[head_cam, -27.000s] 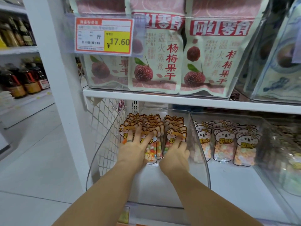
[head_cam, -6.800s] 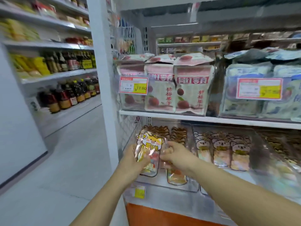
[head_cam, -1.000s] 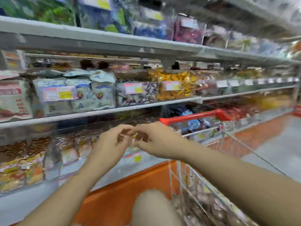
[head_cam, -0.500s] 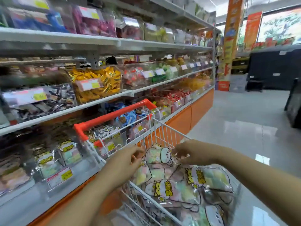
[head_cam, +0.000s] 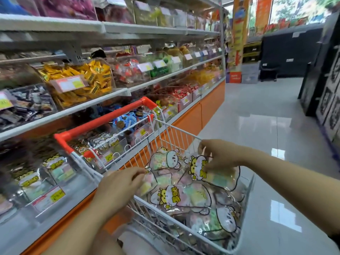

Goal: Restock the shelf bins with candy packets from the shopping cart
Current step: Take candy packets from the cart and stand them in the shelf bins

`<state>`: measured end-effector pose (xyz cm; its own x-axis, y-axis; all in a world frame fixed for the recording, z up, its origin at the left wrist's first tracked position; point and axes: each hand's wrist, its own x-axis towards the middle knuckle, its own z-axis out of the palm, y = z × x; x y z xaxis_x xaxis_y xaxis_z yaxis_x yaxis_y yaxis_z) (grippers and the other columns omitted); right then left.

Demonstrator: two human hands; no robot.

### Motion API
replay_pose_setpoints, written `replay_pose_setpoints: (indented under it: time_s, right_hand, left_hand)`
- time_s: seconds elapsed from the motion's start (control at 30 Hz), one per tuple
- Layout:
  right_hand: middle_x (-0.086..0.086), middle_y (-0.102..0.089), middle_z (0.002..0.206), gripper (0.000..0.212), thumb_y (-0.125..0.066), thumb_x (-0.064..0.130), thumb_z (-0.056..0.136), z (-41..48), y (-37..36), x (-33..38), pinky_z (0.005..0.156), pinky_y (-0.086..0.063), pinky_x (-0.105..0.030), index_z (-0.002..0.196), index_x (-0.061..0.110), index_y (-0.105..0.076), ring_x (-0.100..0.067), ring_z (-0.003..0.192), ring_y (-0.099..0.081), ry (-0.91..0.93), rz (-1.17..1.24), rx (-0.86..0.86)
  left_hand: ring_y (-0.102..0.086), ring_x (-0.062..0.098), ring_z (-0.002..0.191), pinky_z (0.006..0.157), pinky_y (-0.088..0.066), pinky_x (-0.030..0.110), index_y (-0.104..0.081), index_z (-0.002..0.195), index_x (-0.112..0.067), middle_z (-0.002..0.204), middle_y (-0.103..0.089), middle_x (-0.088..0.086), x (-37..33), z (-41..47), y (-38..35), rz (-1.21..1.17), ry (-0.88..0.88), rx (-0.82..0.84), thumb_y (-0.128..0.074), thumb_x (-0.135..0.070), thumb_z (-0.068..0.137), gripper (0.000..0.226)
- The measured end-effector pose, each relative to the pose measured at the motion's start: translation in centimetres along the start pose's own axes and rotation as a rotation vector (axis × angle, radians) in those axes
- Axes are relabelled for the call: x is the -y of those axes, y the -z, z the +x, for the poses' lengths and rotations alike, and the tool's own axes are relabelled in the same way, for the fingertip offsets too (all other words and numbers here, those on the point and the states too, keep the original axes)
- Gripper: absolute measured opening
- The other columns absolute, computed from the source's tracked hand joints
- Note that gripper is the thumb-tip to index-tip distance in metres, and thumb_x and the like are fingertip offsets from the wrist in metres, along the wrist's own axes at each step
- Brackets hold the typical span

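Observation:
A white wire shopping cart (head_cam: 176, 133) with an orange handle stands beside the shelf and holds several clear candy packets (head_cam: 176, 196) printed with cartoon animals. My right hand (head_cam: 219, 155) pinches the top of one candy packet (head_cam: 215, 174) that lies tilted on the pile. My left hand (head_cam: 119, 186) hovers over the cart's near left corner, its fingertips touching the edge of a packet (head_cam: 147, 183); I cannot tell whether it grips it. Clear shelf bins (head_cam: 55, 172) on the lowest shelf at left hold similar packets.
Shelves of clear candy bins (head_cam: 79, 83) with price tags run along the left, above an orange base panel (head_cam: 211, 100). A glossy white floor (head_cam: 257, 116) opens to the right. Dark cabinets (head_cam: 327, 85) stand at far right.
The view has swung from the shelf to the cart. My hands have moved down onto the packet pile, and my right hand has taken hold of one packet.

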<state>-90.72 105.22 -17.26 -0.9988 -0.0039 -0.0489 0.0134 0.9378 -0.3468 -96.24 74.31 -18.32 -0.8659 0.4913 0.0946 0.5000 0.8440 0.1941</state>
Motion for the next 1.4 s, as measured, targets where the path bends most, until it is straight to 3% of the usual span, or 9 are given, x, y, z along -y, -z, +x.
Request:
replay_pose_setpoints:
  time_s: [0.17, 0.37, 0.57, 0.73, 0.97, 1.07, 1.2, 1.3, 1.4]
  right_hand:
    - [0.007, -0.050, 0.063, 0.027, -0.077, 0.030, 0.086, 0.5, 0.8, 1.9, 0.054, -0.039, -0.022, 0.096, 0.008, -0.066, -0.009, 0.055, -0.045, 0.142, 0.387, -0.003]
    - [-0.008, -0.059, 0.093, 0.032, -0.069, 0.032, 0.092, 1.8, -4.0, 5.0, 0.075, -0.046, -0.035, 0.104, 0.004, -0.058, -0.022, 0.080, -0.055, 0.189, 0.133, 0.370]
    - [0.002, -0.051, 0.077, 0.023, -0.073, 0.030, 0.089, 0.5, -3.4, 4.8, 0.065, -0.039, -0.031, 0.082, 0.021, -0.053, -0.014, 0.067, -0.047, 0.228, 0.170, 0.209]
    - [-0.024, -0.063, 0.080, 0.021, -0.079, 0.036, 0.081, 0.4, -0.1, 4.1, 0.075, -0.055, -0.051, 0.089, 0.023, -0.064, -0.030, 0.071, -0.062, 0.132, 0.840, -0.206]
    - [-0.014, -0.069, 0.081, 0.012, -0.071, 0.011, 0.089, -0.5, -2.1, 8.7, 0.069, -0.055, -0.037, 0.091, 0.007, -0.059, -0.025, 0.075, -0.065, 0.140, 1.292, -0.457]
    - [-0.019, -0.070, 0.083, 0.025, -0.077, 0.023, 0.085, -0.4, -2.2, 8.4, 0.061, -0.053, -0.035, 0.079, 0.013, -0.055, -0.025, 0.074, -0.067, 0.112, 1.169, -0.381]
    - [0.000, -0.074, 0.091, 0.037, -0.062, 0.048, 0.089, 0.0, 0.9, 4.7, 0.078, -0.058, -0.038, 0.105, 0.015, -0.057, -0.016, 0.079, -0.069, 0.071, 0.830, -0.163]
    - [-0.005, -0.065, 0.127, 0.049, -0.056, 0.048, 0.096, -0.1, 1.1, 0.6, 0.096, -0.051, -0.041, 0.134, 0.019, -0.048, -0.021, 0.107, -0.064, -0.100, 0.032, -0.018]
    - [-0.004, -0.046, 0.149, 0.081, -0.066, 0.050, 0.089, -0.9, -1.0, -1.6, 0.099, -0.050, -0.040, 0.153, 0.022, -0.024, -0.026, 0.121, -0.058, -0.247, -0.181, 0.288]
  left_hand:
    - [-0.061, 0.000, 0.102, 0.108, -0.040, 0.042, -0.057, 0.125, -0.047, 0.113, -0.065, -0.029, 0.1, 0.1, -0.1, -0.060, 0.015, -0.011, -0.040, -0.051, 0.102, 0.029]
    - [-0.059, 0.004, 0.108, 0.109, -0.038, 0.039, -0.057, 0.124, -0.049, 0.115, -0.064, -0.030, 0.1, -0.2, -0.1, -0.062, 0.028, -0.032, -0.040, -0.050, 0.102, 0.028]
    - [-0.059, 0.002, 0.108, 0.106, -0.038, 0.035, -0.058, 0.125, -0.046, 0.114, -0.066, -0.027, 0.0, -0.4, 0.1, -0.091, 0.026, -0.054, -0.043, -0.048, 0.102, 0.028]
    - [-0.058, -0.007, 0.107, 0.096, -0.048, 0.025, -0.059, 0.125, -0.042, 0.115, -0.062, -0.028, -1.4, -1.3, 0.6, -0.521, 0.000, -0.069, -0.054, -0.048, 0.097, 0.029]
    - [-0.053, 0.000, 0.126, 0.101, -0.045, 0.024, -0.025, 0.151, -0.033, 0.147, -0.046, -0.014, -5.9, -1.5, 0.6, -1.145, 0.080, -0.019, -0.079, -0.063, 0.064, 0.106]
    - [-0.044, -0.003, 0.124, 0.104, -0.038, 0.021, -0.015, 0.155, -0.032, 0.139, -0.040, -0.018, -6.1, -1.8, 0.3, -1.016, 0.108, -0.088, -0.081, -0.044, 0.074, 0.105]
    - [-0.051, -0.030, 0.089, 0.073, -0.039, -0.002, -0.029, 0.131, -0.041, 0.114, -0.045, -0.033, -5.3, -1.3, 0.0, -0.998, 0.134, -0.166, -0.075, -0.024, 0.087, 0.067]
    - [-0.057, -0.008, 0.103, 0.093, -0.045, 0.021, -0.036, 0.131, -0.036, 0.119, -0.056, -0.022, -4.9, -0.8, 0.0, -1.021, 0.175, -0.194, -0.076, -0.026, 0.086, 0.062]
    - [-0.060, 0.008, 0.114, 0.105, -0.047, 0.038, -0.039, 0.140, -0.028, 0.127, -0.061, -0.012, -5.0, -0.5, -0.2, -1.008, 0.180, -0.167, -0.078, -0.027, 0.084, 0.068]
